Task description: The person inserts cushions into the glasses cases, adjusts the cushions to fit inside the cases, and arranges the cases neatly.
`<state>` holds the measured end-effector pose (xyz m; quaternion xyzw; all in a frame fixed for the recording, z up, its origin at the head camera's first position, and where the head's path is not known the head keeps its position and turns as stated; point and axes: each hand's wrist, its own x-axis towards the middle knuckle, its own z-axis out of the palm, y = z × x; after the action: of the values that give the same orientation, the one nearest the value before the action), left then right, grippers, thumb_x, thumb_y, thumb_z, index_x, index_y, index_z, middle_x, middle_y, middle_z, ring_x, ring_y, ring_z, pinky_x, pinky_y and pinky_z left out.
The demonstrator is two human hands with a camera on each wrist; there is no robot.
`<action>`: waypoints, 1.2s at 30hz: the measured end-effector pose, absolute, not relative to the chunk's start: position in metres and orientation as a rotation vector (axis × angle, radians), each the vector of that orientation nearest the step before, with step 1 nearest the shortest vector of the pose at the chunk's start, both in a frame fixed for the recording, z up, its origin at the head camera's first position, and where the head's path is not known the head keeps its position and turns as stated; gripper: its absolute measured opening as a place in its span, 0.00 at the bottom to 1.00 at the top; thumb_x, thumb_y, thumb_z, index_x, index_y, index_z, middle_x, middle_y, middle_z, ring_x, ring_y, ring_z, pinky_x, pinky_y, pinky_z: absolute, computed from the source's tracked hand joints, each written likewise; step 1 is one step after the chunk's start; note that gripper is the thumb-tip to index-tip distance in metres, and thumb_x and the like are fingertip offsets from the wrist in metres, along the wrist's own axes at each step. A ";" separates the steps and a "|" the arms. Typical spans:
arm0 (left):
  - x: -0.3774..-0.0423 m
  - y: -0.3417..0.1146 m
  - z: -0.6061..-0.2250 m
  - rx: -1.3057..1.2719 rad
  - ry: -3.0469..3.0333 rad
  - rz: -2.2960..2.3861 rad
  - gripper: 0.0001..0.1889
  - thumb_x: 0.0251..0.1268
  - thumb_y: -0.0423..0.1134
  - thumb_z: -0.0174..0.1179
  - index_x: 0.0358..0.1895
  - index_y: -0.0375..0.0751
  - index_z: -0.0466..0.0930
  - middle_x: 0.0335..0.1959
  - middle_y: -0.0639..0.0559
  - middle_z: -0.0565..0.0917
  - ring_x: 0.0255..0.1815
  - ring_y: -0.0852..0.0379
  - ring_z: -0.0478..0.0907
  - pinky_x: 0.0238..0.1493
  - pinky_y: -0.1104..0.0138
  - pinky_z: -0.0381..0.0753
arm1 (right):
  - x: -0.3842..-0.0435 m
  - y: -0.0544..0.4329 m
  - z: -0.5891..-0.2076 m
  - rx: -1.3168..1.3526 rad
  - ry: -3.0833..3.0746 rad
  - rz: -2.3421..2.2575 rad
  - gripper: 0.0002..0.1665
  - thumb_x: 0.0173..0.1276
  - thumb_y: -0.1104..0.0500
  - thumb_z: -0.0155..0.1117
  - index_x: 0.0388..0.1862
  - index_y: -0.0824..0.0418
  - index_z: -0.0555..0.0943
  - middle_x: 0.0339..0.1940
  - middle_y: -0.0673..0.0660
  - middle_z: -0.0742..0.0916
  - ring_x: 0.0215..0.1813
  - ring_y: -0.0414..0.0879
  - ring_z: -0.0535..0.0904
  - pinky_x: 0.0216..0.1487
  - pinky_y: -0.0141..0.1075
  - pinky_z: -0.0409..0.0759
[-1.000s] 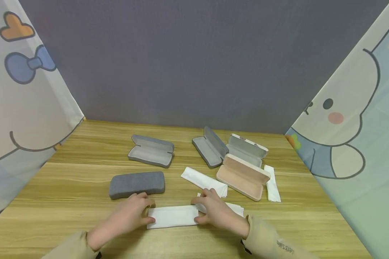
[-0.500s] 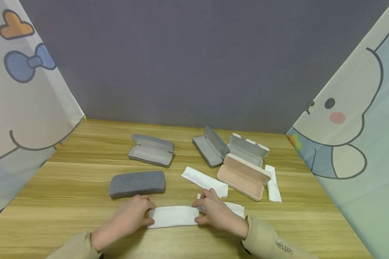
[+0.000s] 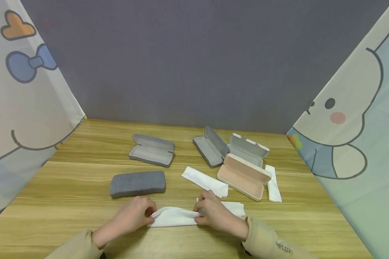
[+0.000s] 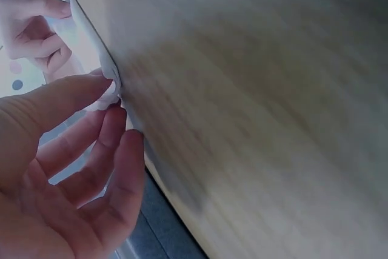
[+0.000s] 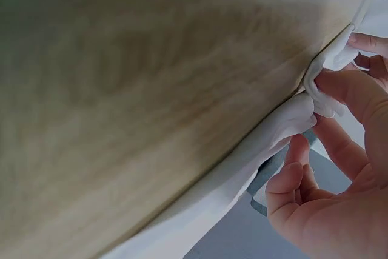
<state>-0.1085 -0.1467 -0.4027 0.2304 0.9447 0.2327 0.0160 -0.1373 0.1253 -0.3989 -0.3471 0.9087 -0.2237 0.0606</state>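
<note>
Left hand [image 3: 137, 213] and right hand [image 3: 213, 211] pinched the white cloth [image 3: 173, 218], its folding seemingly unfinished; the folded strip [image 3: 205, 181] at one o'clock looked done, the peach case [image 3: 238, 181] unfilled.

Grey backdrop [image 3: 194, 64] between cartoon-printed side panels [image 3: 343, 86]

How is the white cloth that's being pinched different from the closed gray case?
The pinched cloth is white; the closed case is gray.
The cloth is held at both ends; the case sits on the table unheld.
The cloth is thin, its far edge bowed up; the case is thicker and looks stiff.
Both are long and narrow.
</note>
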 end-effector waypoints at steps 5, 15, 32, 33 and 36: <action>-0.110 -0.147 -0.405 0.764 2.896 0.825 0.10 0.46 0.33 0.72 0.21 0.51 0.79 0.18 0.65 0.71 0.23 0.73 0.61 0.23 0.76 0.63 | -0.138 0.125 -0.400 -1.057 2.753 -0.701 0.05 0.56 0.61 0.70 0.33 0.59 0.87 0.31 0.46 0.73 0.37 0.37 0.61 0.37 0.23 0.61; -0.114 -0.148 -0.401 0.703 2.803 1.065 0.09 0.51 0.30 0.68 0.22 0.49 0.79 0.19 0.64 0.71 0.23 0.71 0.62 0.23 0.76 0.63 | -0.139 0.128 -0.392 -0.985 2.697 -0.806 0.02 0.58 0.61 0.69 0.31 0.57 0.85 0.32 0.46 0.76 0.38 0.36 0.63 0.37 0.23 0.64; -0.117 -0.154 -0.385 0.686 2.765 1.253 0.04 0.59 0.36 0.66 0.31 0.49 0.80 0.24 0.62 0.80 0.26 0.73 0.71 0.26 0.74 0.75 | -0.153 0.143 -0.377 -1.119 2.593 -1.059 0.03 0.61 0.61 0.69 0.32 0.60 0.83 0.27 0.51 0.81 0.32 0.37 0.73 0.31 0.26 0.73; -0.117 -0.154 -0.384 0.698 2.773 1.266 0.03 0.59 0.36 0.66 0.31 0.48 0.81 0.24 0.61 0.80 0.26 0.73 0.72 0.26 0.74 0.76 | -0.154 0.143 -0.375 -1.116 2.582 -1.090 0.03 0.61 0.62 0.69 0.32 0.61 0.83 0.27 0.51 0.81 0.32 0.38 0.73 0.31 0.27 0.74; -0.117 -0.155 -0.378 0.689 2.794 1.276 0.03 0.59 0.36 0.65 0.32 0.48 0.81 0.25 0.61 0.80 0.27 0.73 0.72 0.27 0.74 0.77 | -0.156 0.145 -0.369 -1.115 2.570 -1.151 0.04 0.60 0.63 0.69 0.33 0.62 0.83 0.27 0.53 0.82 0.32 0.38 0.73 0.31 0.28 0.75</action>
<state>-0.1167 -0.1552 -0.3778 0.2188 0.8875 0.4055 -0.0032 -0.1562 0.1450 -0.3686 -0.3674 0.8473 -0.3793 0.0565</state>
